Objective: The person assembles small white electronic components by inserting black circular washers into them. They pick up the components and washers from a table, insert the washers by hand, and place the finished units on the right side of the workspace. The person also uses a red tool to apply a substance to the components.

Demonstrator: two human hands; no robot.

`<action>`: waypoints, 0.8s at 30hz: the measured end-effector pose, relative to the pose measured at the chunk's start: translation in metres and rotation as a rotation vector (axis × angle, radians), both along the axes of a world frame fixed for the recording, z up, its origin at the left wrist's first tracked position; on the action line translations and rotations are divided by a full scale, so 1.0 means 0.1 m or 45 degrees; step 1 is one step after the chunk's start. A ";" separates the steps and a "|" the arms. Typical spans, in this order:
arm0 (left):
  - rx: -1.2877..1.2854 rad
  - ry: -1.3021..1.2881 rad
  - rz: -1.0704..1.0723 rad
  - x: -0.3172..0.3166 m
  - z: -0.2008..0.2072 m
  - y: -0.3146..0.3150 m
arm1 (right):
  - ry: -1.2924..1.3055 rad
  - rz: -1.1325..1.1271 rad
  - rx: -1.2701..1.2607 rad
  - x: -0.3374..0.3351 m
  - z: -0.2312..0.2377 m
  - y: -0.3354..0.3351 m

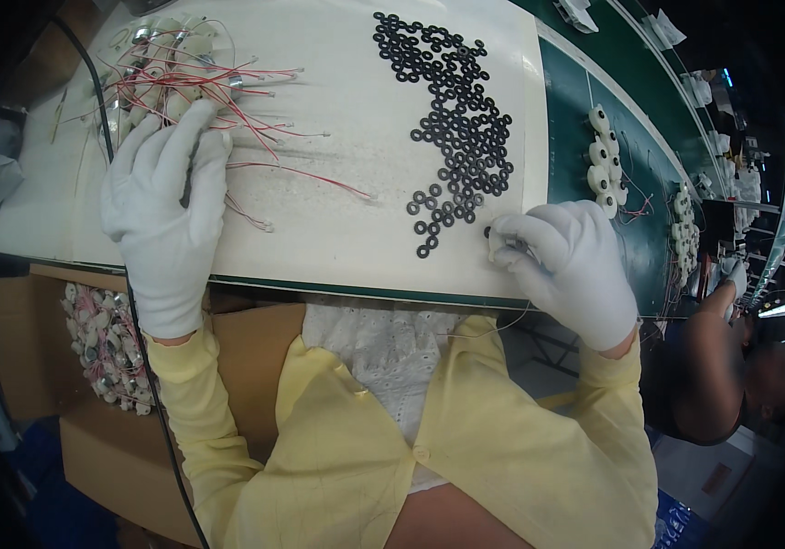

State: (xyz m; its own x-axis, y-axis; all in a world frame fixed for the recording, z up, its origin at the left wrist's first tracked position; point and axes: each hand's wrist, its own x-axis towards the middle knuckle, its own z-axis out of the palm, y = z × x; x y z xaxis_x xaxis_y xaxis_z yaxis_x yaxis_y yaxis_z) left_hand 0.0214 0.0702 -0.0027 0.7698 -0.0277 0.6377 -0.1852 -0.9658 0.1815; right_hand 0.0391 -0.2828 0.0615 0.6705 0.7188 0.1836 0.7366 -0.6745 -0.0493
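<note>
My left hand [165, 188], in a white glove, rests at the near edge of a pile of cream and silver motor-like parts [173, 46] with red and white wires. Its fingers are stretched out and apart, with the tips touching the pile; no held part shows. At the right, my gloved right hand [564, 261] is closed in a pinch around a small wired motor, mostly hidden by the fingers. A dark round piece [488, 232] shows at the fingertips, and a thin wire [493, 331] hangs below the hand. Many black rubber rings [465, 119] lie loose just beyond it.
Finished-looking cream parts with black centres [601, 165] stand in rows on the green surface [564, 119] to the right. A cardboard box [99, 448] below left holds more wired parts. A black cable [136, 320] crosses the left side. Another person [713, 366] sits at far right.
</note>
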 end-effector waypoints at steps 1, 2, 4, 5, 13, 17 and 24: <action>-0.003 -0.001 0.000 0.00 0.00 0.00 | 0.020 0.000 -0.064 -0.02 0.04 0.00; -0.006 -0.001 0.000 0.00 0.00 0.00 | 0.040 0.000 -0.128 -0.03 0.10 -0.01; 0.000 -0.040 -0.002 0.01 0.00 0.00 | 0.047 0.015 -0.211 -0.04 0.16 -0.01; 0.007 -0.079 -0.004 0.03 0.00 -0.01 | 0.033 0.029 -0.231 -0.05 0.17 -0.01; -0.008 -0.079 -0.030 0.04 0.03 -0.03 | -0.039 0.069 -0.374 -0.09 0.14 0.02; -0.015 -0.033 -0.043 0.04 0.05 0.00 | 0.304 -0.139 0.030 0.01 0.00 -0.09; -0.016 0.006 -0.033 0.03 0.04 -0.02 | 0.025 -0.636 0.142 -0.10 -0.26 -0.58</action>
